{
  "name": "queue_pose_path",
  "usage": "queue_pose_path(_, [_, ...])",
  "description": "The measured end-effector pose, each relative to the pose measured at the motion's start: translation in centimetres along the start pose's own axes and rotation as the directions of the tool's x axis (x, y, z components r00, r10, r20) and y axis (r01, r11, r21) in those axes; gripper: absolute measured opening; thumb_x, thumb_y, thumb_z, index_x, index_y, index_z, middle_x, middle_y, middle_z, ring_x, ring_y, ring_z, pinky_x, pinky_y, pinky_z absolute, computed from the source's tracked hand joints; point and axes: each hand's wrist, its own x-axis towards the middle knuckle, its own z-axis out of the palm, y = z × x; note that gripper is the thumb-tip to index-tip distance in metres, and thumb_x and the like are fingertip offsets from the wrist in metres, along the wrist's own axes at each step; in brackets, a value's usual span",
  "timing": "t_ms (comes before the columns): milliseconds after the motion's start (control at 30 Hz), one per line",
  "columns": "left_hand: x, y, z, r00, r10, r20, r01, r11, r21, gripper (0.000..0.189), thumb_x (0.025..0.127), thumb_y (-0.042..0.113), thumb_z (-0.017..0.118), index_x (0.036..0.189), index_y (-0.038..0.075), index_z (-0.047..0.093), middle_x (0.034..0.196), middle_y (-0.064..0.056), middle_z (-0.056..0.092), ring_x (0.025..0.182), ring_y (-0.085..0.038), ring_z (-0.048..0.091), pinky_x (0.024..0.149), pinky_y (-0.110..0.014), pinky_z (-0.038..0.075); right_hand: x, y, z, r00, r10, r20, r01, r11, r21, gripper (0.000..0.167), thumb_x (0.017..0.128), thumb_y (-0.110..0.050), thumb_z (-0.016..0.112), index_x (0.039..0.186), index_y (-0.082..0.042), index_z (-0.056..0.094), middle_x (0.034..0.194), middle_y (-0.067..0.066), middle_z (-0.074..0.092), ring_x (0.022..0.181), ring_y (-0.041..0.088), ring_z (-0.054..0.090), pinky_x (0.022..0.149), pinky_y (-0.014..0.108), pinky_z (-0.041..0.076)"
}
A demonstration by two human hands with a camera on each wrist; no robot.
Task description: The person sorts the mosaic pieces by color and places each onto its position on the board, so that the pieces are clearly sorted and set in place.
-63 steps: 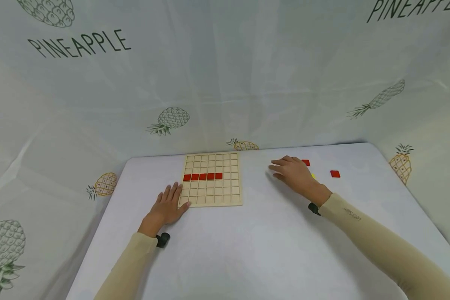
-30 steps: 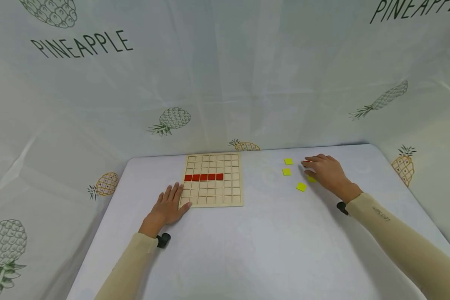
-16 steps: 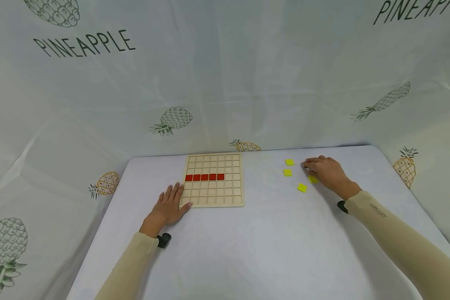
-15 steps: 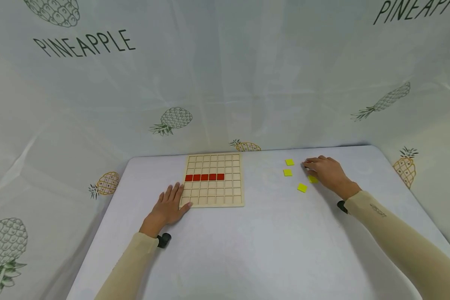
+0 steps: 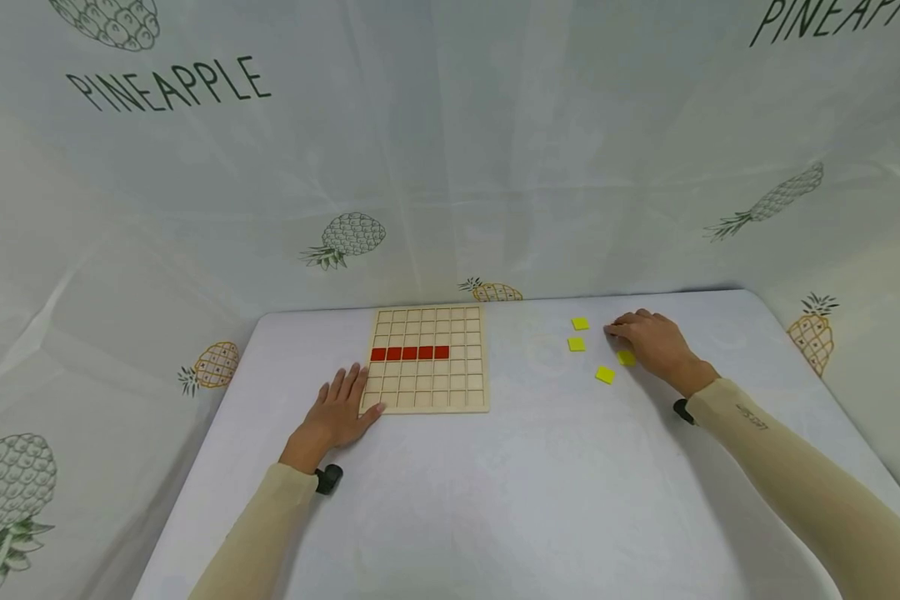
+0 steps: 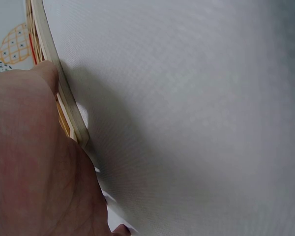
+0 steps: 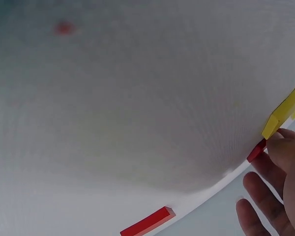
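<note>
While the left hand [image 5: 332,419] lies spread and flat, left of centre in the head frame, I read the right hand [image 5: 656,343], right of centre, as mid-grasp: thumb and finger narrowed around a red tile [image 7: 256,151], lower right of the right wrist view. Looks pinched to me, though the head view hides it. One yellow tile [image 7: 283,112] sits close by the thumb tip, can't tell if touching; a spare red tile [image 7: 147,222] shows at bottom centre, apart from the fingers. The left hand holds nothing: fingertips at the left edge of the wooden grid board [image 5: 423,399], thumb on its lower-left corner. Board's mid-frame, with a row of five red tiles [image 5: 410,353] from its left side, bare cells at the right end. Four yellow tiles [image 5: 577,344] lie scattered right of it on the white tabletop [image 5: 465,500]. My call: pick-up step, row part-filled. Next move calls for a firm pinch and a lift clear of the yellows, board kept steady.
</note>
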Motion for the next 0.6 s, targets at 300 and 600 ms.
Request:
queue_pose_path(300, [0.2, -0.4, 0.2, 1.0, -0.004, 0.002, 0.004, 1.0, 0.006, 0.085, 0.111, 0.048, 0.047, 0.168, -0.003, 0.009, 0.175, -0.026, 0.005, 0.161, -0.049, 0.005, 0.128, -0.067, 0.01, 0.3, -0.2, 0.0, 1.0, 0.007, -0.005, -0.007, 0.999, -0.032, 0.027, 0.093, -0.005, 0.079, 0.12, -0.002, 0.079, 0.116, 0.017, 0.075, 0.109, 0.038, 0.065, 0.094, 0.054, 0.056])
queue_pose_path(600, [0.2, -0.3, 0.2, 1.0, -0.01, -0.002, 0.01, 1.0, 0.005, 0.086, 0.11, 0.049, 0.047, 0.168, -0.003, 0.01, 0.176, -0.025, 0.007, 0.161, -0.049, 0.006, 0.128, -0.067, 0.01, 0.3, -1.0, -0.8, 0.998, -0.02, -0.056, 0.019, 1.0, -0.025, 0.029, 0.093, -0.004, 0.08, 0.122, -0.004, 0.079, 0.116, 0.017, 0.075, 0.111, 0.039, 0.065, 0.095, 0.055, 0.057])
